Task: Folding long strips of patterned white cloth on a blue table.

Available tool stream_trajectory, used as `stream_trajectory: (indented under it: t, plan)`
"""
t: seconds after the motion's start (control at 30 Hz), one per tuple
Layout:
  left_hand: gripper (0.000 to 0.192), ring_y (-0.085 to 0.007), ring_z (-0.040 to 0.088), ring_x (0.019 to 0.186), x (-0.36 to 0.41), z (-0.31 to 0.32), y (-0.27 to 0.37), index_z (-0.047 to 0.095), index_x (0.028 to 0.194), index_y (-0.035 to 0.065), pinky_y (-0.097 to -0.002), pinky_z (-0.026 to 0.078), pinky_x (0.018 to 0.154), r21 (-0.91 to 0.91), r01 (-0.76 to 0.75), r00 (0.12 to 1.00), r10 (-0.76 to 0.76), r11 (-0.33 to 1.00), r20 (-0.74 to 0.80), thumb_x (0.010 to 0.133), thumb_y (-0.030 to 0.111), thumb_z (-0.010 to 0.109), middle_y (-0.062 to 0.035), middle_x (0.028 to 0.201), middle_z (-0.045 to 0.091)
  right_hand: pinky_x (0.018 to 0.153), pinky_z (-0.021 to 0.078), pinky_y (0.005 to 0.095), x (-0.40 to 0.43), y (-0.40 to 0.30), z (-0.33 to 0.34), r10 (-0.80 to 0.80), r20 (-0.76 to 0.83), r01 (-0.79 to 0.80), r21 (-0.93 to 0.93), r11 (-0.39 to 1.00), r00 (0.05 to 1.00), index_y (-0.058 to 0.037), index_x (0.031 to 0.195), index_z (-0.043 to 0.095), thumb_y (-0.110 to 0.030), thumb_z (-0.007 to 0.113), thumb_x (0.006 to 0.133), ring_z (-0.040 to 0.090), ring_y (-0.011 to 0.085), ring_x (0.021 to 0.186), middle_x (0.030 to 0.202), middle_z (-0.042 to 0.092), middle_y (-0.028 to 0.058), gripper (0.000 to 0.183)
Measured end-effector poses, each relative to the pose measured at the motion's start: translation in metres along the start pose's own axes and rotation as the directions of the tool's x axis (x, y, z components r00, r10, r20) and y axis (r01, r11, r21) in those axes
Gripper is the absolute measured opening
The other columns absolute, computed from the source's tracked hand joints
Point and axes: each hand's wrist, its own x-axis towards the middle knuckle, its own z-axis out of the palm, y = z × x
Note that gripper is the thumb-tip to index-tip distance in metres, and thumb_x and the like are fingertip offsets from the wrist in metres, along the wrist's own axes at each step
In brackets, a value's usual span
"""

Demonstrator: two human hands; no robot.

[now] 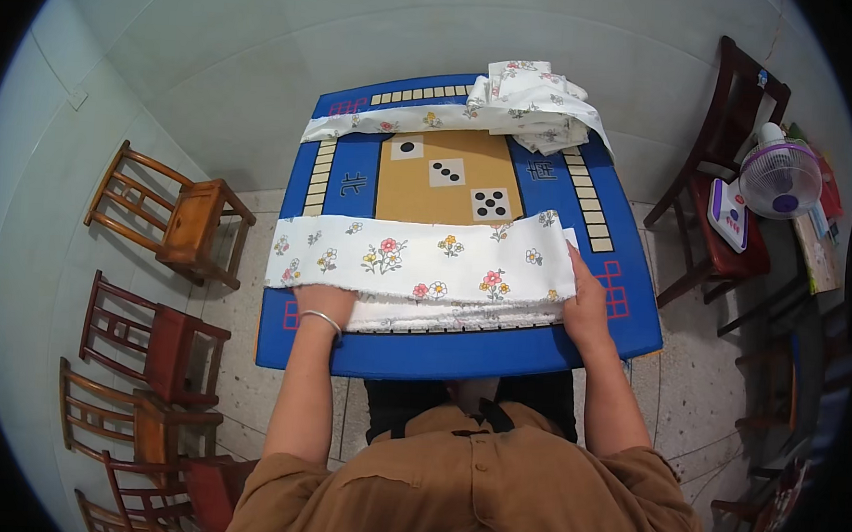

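Note:
A strip of white floral fabric (426, 259) lies in folded layers across the near side of a square table with a blue mahjong-print cover (450, 360). My right hand (588, 314) grips the folded right end, its thumb along the edge. At the left end, my left hand (323, 302), with a silver bangle at the wrist, reaches under the top layer. The cloth hides its fingers. Frayed edges (459, 317) of lower layers show between the hands. Farther back, a second length of the same fabric (419, 119) runs across the table to a crumpled pile (539, 102) at the far right.
Wooden chairs (193, 221) line the left wall. At right, a dark red chair (738, 246) holds a white and purple fan (781, 176). Behind the table stands a pale tiled wall (298, 79). My body is close to the near table edge.

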Motion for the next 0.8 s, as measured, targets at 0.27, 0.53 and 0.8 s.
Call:
stream_trajectory:
  t: [0.27,0.53,0.8]
  plan:
    - [0.037,-0.0274,0.051,0.119,0.004,0.031,-0.066,0.057,0.119,0.0007,-0.0360,0.039,0.099,-0.937,-0.278,0.842,-0.416,0.210,-0.343,0.086,0.017,0.057,-0.0167,0.125,0.057,0.105,0.0377,0.0343,0.000,0.003,-0.003,0.012,-0.056,-0.012,-0.003,1.000,0.998,-0.0039,0.142,0.037,0.014,0.041,0.076,0.052,0.0324,0.125,0.127,0.056,0.0255,0.069]
    - [0.027,-0.0097,0.063,0.062,0.009,-0.007,-0.095,0.061,0.108,0.0069,-0.0180,0.040,0.038,-0.887,0.005,0.869,-0.438,-0.461,0.233,0.092,0.028,0.063,-0.0013,0.089,0.068,0.101,0.0416,0.0386,-0.001,0.000,0.000,0.011,-0.070,-0.012,-0.016,1.000,0.997,-0.0061,0.145,0.032,0.010,0.044,0.076,0.055,0.0385,0.118,0.123,0.057,0.0276,0.072]
    - [0.032,-0.0195,0.063,0.108,-0.027,-0.051,-0.062,0.054,0.123,0.0004,-0.0349,0.056,0.085,-0.782,-0.112,0.977,-0.213,-0.613,0.028,0.098,0.020,0.053,-0.0104,0.121,0.062,0.095,0.0451,0.0381,0.007,0.003,-0.009,-0.127,-0.023,0.112,-0.326,0.939,0.992,-0.0055,0.134,0.047,0.008,0.050,0.075,0.056,0.0386,0.115,0.124,0.056,0.0225,0.061]
